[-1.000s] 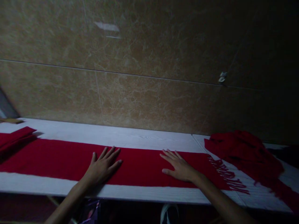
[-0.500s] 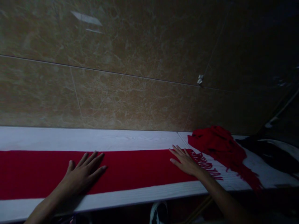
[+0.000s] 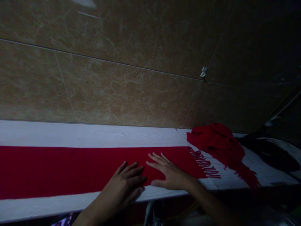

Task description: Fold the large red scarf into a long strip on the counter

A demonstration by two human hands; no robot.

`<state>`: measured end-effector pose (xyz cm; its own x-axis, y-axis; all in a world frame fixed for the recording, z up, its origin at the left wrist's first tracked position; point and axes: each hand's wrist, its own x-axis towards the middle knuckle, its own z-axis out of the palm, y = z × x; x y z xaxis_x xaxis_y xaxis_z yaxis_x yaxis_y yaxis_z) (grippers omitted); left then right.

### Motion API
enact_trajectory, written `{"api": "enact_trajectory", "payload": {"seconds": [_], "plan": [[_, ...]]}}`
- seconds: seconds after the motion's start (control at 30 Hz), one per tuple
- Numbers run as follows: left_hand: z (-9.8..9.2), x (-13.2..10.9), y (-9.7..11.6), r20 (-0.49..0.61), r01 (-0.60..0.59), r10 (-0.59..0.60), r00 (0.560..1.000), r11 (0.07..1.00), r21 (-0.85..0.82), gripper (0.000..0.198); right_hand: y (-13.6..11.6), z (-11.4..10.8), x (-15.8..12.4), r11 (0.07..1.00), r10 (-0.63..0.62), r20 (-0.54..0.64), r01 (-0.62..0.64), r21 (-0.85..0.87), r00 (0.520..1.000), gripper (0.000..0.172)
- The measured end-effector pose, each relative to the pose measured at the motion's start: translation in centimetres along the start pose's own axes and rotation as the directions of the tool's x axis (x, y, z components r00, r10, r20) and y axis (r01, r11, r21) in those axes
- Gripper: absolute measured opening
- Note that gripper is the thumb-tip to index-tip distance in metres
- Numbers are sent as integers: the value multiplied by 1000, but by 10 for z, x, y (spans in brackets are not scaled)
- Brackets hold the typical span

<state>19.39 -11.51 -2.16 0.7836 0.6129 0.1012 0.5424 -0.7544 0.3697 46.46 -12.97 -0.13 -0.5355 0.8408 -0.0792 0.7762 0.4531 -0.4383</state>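
A long red scarf point(image 3: 70, 171) lies flat along the white wood-grained surface, its fringed end at the right. My left hand point(image 3: 128, 182) rests on the scarf near its lower edge, fingers spread and holding nothing. Just to its right, my right hand point(image 3: 168, 174) lies over the same lower edge, palm down with its fingers apart. A small gap separates the two hands.
A crumpled red fringed cloth point(image 3: 218, 141) lies beyond the scarf's fringe. Farther right is a black item point(image 3: 270, 153). A brown marbled tile wall point(image 3: 131, 91) rises behind the white surface point(image 3: 77, 135). A shoe shows below the front edge.
My left hand has moved right along the scarf. My right hand has shifted left, away from the fringed end, so the hands are now close together. The view has tilted slightly.
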Motion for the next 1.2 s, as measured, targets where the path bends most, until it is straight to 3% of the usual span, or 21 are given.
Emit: {"api": "enact_trajectory", "payload": {"seconds": [0.17, 0.3, 0.43, 0.57, 0.7, 0.8, 1.2], "plan": [[0, 1, 13, -26, -28, 28, 999, 999, -24, 27, 1, 6, -7, 1000, -25, -34, 25, 13, 999, 76], [-2, 4, 18, -24, 14, -15, 1000, 999, -38, 24, 9, 16, -9, 997, -22, -205, 38, 72, 979, 47], [0, 12, 22, -21, 85, -86, 996, 995, -58, 19, 17, 25, -10, 998, 21, -326, 1, 65, 945, 40], [8, 19, 19, -38, 158, -161, 986, 985, -75, 14, 19, 27, -11, 1000, -6, -300, 7, 5, 954, 45], [15, 19, 13, -68, 169, -179, 982, 977, -130, 12, 18, 24, -13, 1000, -19, -251, 23, 11, 968, 69], [15, 18, 12, -60, 166, -178, 982, 972, -167, 10, 17, 23, -14, 1000, -12, -229, 17, 22, 973, 77], [-3, 16, 22, -86, 142, -161, 983, 970, -199, 14, 22, 26, -13, 997, 68, -196, -59, 50, 978, 55]]}}
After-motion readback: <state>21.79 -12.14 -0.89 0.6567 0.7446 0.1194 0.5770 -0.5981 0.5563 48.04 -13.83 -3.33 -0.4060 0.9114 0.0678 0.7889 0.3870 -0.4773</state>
